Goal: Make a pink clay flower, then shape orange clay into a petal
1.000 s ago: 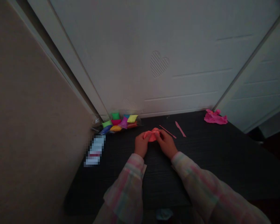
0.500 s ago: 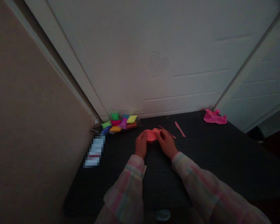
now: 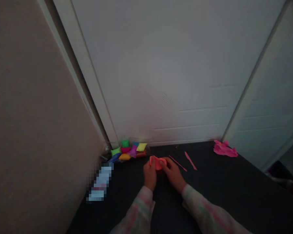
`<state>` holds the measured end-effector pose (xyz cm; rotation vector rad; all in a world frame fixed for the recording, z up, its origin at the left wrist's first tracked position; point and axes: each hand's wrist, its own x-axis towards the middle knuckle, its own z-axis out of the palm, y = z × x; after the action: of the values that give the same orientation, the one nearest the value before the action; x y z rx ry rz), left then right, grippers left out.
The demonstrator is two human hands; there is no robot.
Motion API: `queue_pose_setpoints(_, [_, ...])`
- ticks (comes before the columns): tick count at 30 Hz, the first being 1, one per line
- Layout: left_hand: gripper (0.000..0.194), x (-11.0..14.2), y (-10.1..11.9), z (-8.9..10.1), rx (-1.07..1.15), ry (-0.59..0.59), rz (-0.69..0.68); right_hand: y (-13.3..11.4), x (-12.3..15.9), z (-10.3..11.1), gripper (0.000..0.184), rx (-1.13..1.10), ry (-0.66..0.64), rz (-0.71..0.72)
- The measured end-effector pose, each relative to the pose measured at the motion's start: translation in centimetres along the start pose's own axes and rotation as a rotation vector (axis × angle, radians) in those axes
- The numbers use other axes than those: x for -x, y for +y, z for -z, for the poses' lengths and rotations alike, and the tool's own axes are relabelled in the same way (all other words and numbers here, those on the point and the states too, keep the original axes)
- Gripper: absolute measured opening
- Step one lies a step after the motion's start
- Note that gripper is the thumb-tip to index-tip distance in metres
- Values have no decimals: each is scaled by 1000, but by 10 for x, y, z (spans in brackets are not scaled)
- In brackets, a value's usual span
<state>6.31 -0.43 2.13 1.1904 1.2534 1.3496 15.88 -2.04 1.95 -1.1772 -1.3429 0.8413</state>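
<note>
A flattened lump of coral-pink modelling clay (image 3: pixel 157 162) is pinched between both hands above the dark table. My left hand (image 3: pixel 150 175) grips its left side, thumb on the near face. On its right side, my right hand (image 3: pixel 174 173) holds on with thumb and fingers. Just right of that hand lie a thin pink stick tool (image 3: pixel 178 163) and a pink plastic clay knife (image 3: pixel 190 161). The fingertips behind the clay are hidden.
At the back left, a clear bag holds several coloured clay packets (image 3: pixel 125 156). A blurred-out white packet (image 3: pixel 101 182) lies at the left edge. Crumpled bright pink material (image 3: pixel 225 149) sits at the back right. A white panelled door (image 3: pixel 166 65) rises behind the black table (image 3: pixel 224 191).
The camera has tilted upward, so the scene sits lower in view. Both hands still grip the clay, which looks more folded now, and the fingers have shifted on it slightly.
</note>
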Motion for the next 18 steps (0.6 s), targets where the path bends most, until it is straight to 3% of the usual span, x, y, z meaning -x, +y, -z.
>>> queue_pose_setpoints(5, [42, 2, 66, 1, 245, -83, -125, -70, -21, 7, 28, -96, 94, 62])
queue_pose_setpoints(7, [35, 10, 95, 2, 221, -136, -172, -97, -24, 11, 28, -100, 98, 106])
queue_pose_setpoints(10, [28, 22, 126, 3, 206, -33, -176, -121, -21, 15, 28, -153, 39, 99])
queue_pose_setpoints(14, [14, 27, 137, 5, 179, -13, -225, -129, -15, 15, 26, -129, 68, 121])
queue_pose_setpoints(18, [19, 26, 136, 9, 201, -3, -183, -132, -9, 14, 26, -108, 80, 140])
